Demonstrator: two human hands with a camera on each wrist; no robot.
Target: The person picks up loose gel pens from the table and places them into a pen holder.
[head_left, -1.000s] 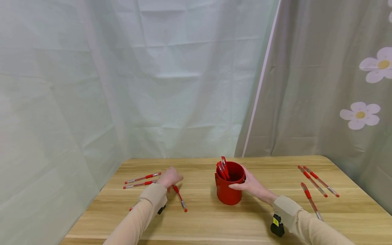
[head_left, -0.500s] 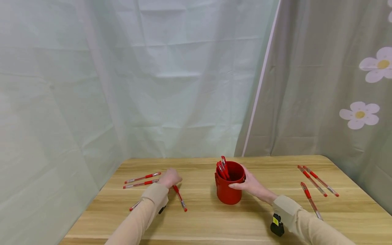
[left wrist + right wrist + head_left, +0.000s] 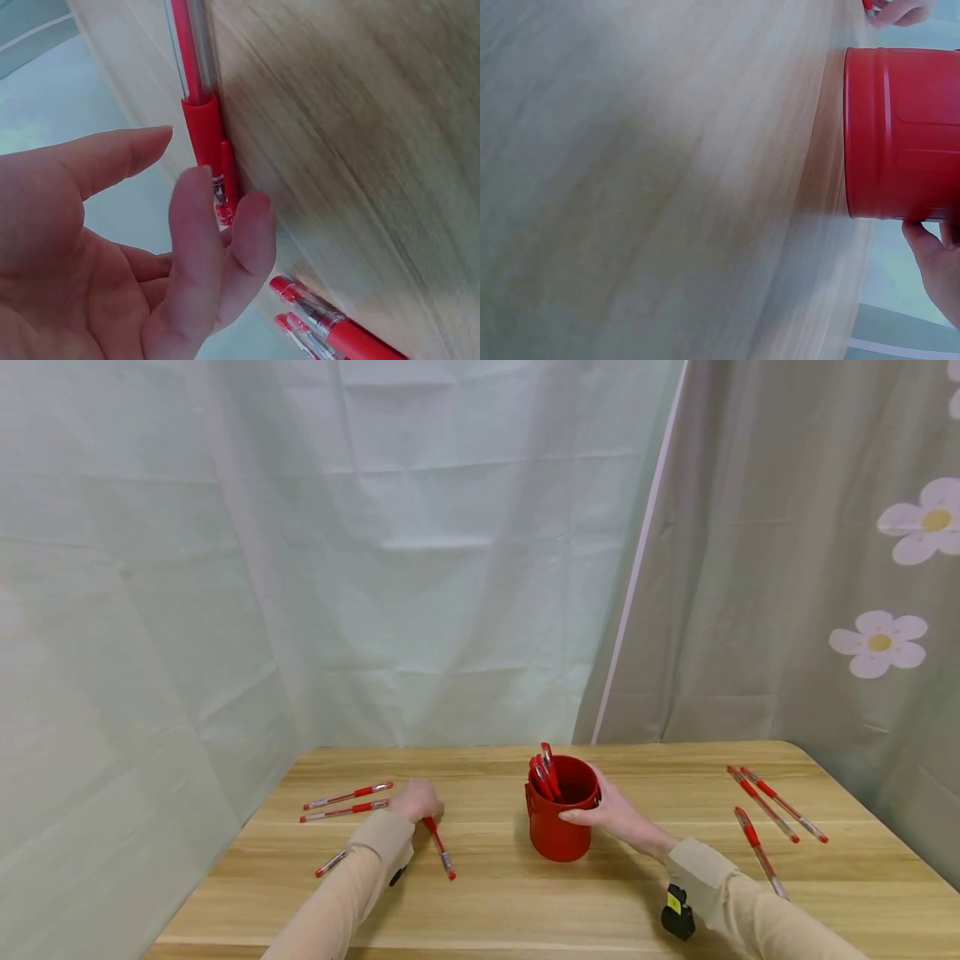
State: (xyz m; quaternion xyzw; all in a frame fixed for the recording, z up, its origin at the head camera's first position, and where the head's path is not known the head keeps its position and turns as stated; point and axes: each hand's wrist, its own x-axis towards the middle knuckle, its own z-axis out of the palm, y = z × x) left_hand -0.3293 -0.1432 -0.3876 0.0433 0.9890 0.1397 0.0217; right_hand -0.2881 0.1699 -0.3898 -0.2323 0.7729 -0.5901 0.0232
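Observation:
My left hand (image 3: 414, 800) is low over the left part of the table, at the upper end of a red gel pen (image 3: 440, 852). In the left wrist view, thumb and fingers stand apart about that pen (image 3: 201, 127); the fingertips (image 3: 193, 187) overlap its cap end, and whether they touch it I cannot tell. A round red pen pot (image 3: 558, 835) stands upright at mid-table with several red pens (image 3: 545, 775) leaning inside. My right hand (image 3: 611, 814) grips the pot's right side, thumb across its front. The right wrist view shows the pot (image 3: 907, 135) and a few fingers.
More red pens (image 3: 345, 811) lie at the left, one (image 3: 331, 863) partly behind the left sleeve. On the right lie two pens (image 3: 772, 803) side by side and one (image 3: 761, 853) nearer. Curtains (image 3: 450, 568) hang behind the wooden table (image 3: 495, 910).
My left hand has sunk slightly towards the table by the pen's upper end, its fingers drawn in a little. The right hand and the pot stay in place.

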